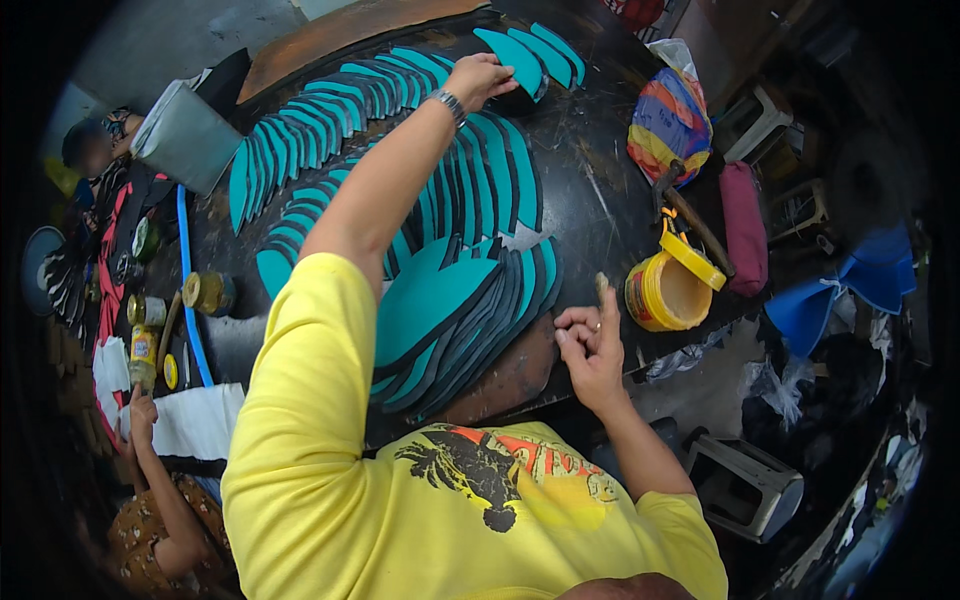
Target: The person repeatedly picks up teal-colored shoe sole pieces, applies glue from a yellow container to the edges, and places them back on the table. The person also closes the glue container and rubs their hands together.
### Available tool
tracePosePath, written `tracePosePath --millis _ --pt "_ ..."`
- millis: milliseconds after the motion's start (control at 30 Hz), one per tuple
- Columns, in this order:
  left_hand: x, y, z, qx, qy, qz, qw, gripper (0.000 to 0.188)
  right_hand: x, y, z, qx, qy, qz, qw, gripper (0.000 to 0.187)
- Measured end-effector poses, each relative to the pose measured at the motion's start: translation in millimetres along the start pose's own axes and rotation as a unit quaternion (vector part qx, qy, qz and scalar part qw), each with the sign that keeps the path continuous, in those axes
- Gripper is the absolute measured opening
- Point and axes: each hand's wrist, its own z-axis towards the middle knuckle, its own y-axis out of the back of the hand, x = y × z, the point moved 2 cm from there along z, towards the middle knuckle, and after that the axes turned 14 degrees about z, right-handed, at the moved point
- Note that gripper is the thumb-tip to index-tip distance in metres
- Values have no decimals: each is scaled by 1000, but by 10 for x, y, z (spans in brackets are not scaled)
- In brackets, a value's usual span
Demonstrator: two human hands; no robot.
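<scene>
My left hand (483,80), with a watch at the wrist, reaches to the table's far side. Its fingers pinch the edge of a teal, curved, sole-like piece (513,60), the front one of a short overlapping row. Closer to me, my right hand (595,350) hovers by the table's near edge. Its index finger points up with a brownish, coated tip, the others half curled, nothing held. Just right of it stands a yellow tub (643,300) with pale brown residue inside. Long overlapping rows of teal pieces (500,170) cover the table, and a thick stack (425,300) lies nearest me.
A hammer (700,230), a pink pouch (742,230) and a colourful plastic bag (668,120) lie at the right. Jars (208,293) and a blue strip (185,260) are on the left. Another person's hand (143,412) is at lower left. Plastic stools (745,485) stand right.
</scene>
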Motion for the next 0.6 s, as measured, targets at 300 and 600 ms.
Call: tracePosePath --millis 300,600 --pt "553 -300 1224 -39 -34 197 979 46 -8 31 -1 23 10 -28 999 88" --pt "-64 185 -976 46 -263 533 803 44 82 32 8 -10 1 33 999 77"
